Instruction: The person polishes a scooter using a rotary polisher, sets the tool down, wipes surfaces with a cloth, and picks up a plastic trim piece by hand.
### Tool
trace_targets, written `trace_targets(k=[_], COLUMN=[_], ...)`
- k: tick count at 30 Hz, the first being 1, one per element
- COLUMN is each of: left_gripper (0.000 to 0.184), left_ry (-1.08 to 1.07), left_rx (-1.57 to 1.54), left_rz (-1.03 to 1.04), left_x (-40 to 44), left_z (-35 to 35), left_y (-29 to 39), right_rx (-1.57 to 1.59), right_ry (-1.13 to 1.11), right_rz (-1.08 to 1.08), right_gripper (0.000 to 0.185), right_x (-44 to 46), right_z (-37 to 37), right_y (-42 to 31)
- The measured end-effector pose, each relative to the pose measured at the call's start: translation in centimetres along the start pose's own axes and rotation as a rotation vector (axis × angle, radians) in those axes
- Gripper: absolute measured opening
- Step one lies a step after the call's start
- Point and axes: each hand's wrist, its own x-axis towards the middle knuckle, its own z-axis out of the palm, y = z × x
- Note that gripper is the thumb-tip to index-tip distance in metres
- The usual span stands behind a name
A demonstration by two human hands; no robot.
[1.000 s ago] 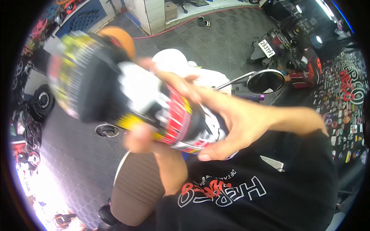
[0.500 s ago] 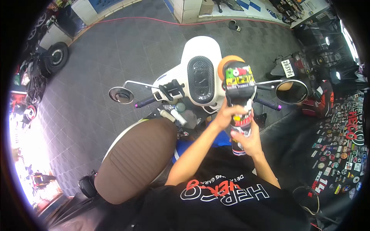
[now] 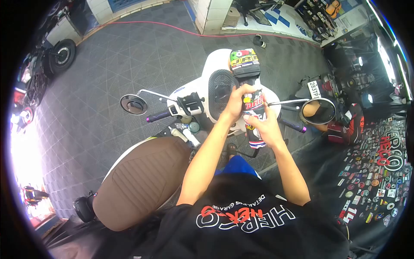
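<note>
Both hands grip a sticker-covered black polisher (image 3: 254,108), held lengthwise over the right side of a white scooter's front (image 3: 214,61). Its bright green, red and yellow head (image 3: 244,63) points away from me. My left hand (image 3: 236,102) wraps the upper body from the left, just below the head, with fingers across the top. Lower down, my right hand (image 3: 266,127) closes round the body from the right, its thumb lying across the stickers. The polisher's underside is hidden. Beneath it is part of the scooter's dark display panel (image 3: 221,93).
The scooter's mirrors (image 3: 133,105) (image 3: 318,111) stick out on both sides. A brown seat (image 3: 140,181) is at lower left, with bottles (image 3: 191,137) beside it. A red hose (image 3: 172,28) crosses the floor. At right are a parked motorcycle (image 3: 323,89) and a sticker-covered sheet (image 3: 375,172).
The polisher, close to the camera and tilted left one second ago, is now farther away over the scooter. Since half a second ago it has shifted left and forward, and its orange pad has gone from sight.
</note>
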Motion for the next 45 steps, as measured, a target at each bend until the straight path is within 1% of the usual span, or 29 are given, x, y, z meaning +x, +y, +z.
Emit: trace_targets(k=[3,4,5,7,8,11,12,13,15,16,17,19,20,23,24,25,27,30,33,34,35,37,38,39,41,42,43,45], left_gripper=[0.041,0.026,0.027,0.030,0.034,0.036,0.037,0.034,0.030,0.026,0.045,0.051,0.056,0.060,0.061,0.061,0.063,0.065,0.065,0.064,0.063,0.064,0.065,0.080,0.102,0.115,0.116,0.118], left_ry=[-0.052,0.035,0.065,0.096,0.092,0.189,0.182,0.204,0.148,0.182,0.177,0.186,0.218,0.219,0.213,0.205,0.204,0.200,0.220,0.235,0.253,0.371,0.430,0.353,0.366,0.420,0.399,0.404], left_rx=[0.057,-0.050,-0.017,0.168,0.211,0.414,0.414,0.465,0.522,0.498,0.571,0.518,0.513,0.567,0.548,0.528,0.555,0.491,0.405,0.387,0.368,0.414,0.437,0.413,0.361,0.339,0.356,0.402], left_rz=[0.004,-0.033,-0.011,0.005,-0.042,-0.003,-0.004,0.024,0.027,0.030,0.001,-0.002,-0.026,-0.053,-0.070,-0.079,-0.083,-0.081,-0.032,-0.014,0.007,0.016,0.023,0.044,0.106,0.109,0.161,0.192], left_x=[-0.6,-2.0,-2.8,-4.6,-4.9,-6.3,-6.8,-7.1,-7.7,-8.2,-8.8,-9.9,-10.4,-10.5,-10.3,-9.7,-8.9,-8.9,-9.6,-9.7,-10.0,-10.7,-11.1,-11.9,-12.7,-13.8,-14.6,-16.0], left_z=[-0.4,1.5,2.0,3.4,2.8,3.1,4.0,3.8,3.9,4.1,3.6,2.6,2.8,2.9,3.2,3.4,3.2,3.5,4.0,4.2,4.5,5.6,6.1,6.0,8.6,8.7,9.1,10.2], left_y=[-1.6,-1.0,-1.3,-1.0,-1.7,-3.7,-3.7,-4.6,-5.6,-6.5,-7.3,-9.3,-10.0,-10.8,-10.5,-10.2,-9.6,-10.4,-12.6,-13.2,-13.9,-15.2,-15.6,-16.2,-17.4,-18.6,-19.3,-19.8], right_rx=[0.109,0.082,0.144,0.248,0.305,0.491,0.509,0.498,0.471,0.418,0.365,0.248,0.216,0.253,0.231,0.237,0.313,0.223,0.025,0.023,0.064,0.144,0.305,0.375,0.510,0.506,0.469,0.391], right_ry=[-0.006,-0.034,-0.060,-0.082,-0.115,-0.241,-0.251,-0.265,-0.302,-0.316,-0.328,-0.398,-0.362,-0.369,-0.390,-0.377,-0.259,-0.315,-0.478,-0.414,-0.454,-0.542,-0.704,-0.864,-1.167,-1.223,-1.252,-1.293], right_rz=[0.030,0.012,-0.011,0.025,0.048,0.172,0.112,0.109,0.108,0.083,0.057,0.072,-0.058,-0.059,-0.056,-0.093,-0.220,-0.187,-0.081,-0.155,-0.175,-0.217,-0.026,0.097,0.369,0.324,0.172,-0.137], right_gripper=[0.050,0.049,0.052,0.053,0.055,0.063,0.065,0.065,0.066,0.068,0.071,0.074,0.075,0.074,0.079,0.083,0.083,0.082,0.072,0.065,0.065,0.063,0.054,0.056,0.060,0.053,0.054,0.056], right_x=[-1.6,-2.3,-2.9,-4.3,-4.9,-6.2,-6.4,-6.6,-7.1,-7.2,-7.3,-7.7,-7.7,-8.0,-7.5,-7.1,-6.4,-6.4,-6.4,-6.5,-6.4,-5.7,-5.5,-5.1,-4.6,-4.6,-4.5,-4.3], right_z=[-0.4,-0.9,-1.3,-1.5,-1.9,-3.2,-3.3,-3.7,-4.7,-5.2,-5.8,-7.2,-7.1,-7.9,-7.9,-7.9,-7.1,-9.0,-11.6,-11.5,-11.9,-13.1,-14.1,-14.8,-16.0,-16.5,-16.5,-16.4], right_y=[0.3,0.8,1.9,2.6,3.8,7.0,7.9,8.7,9.9,10.0,9.9,11.3,13.7,14.5,15.0,14.4,14.5,13.7,13.8,15.0,15.6,15.4,15.2,15.6,16.8,16.5,16.4,16.1])
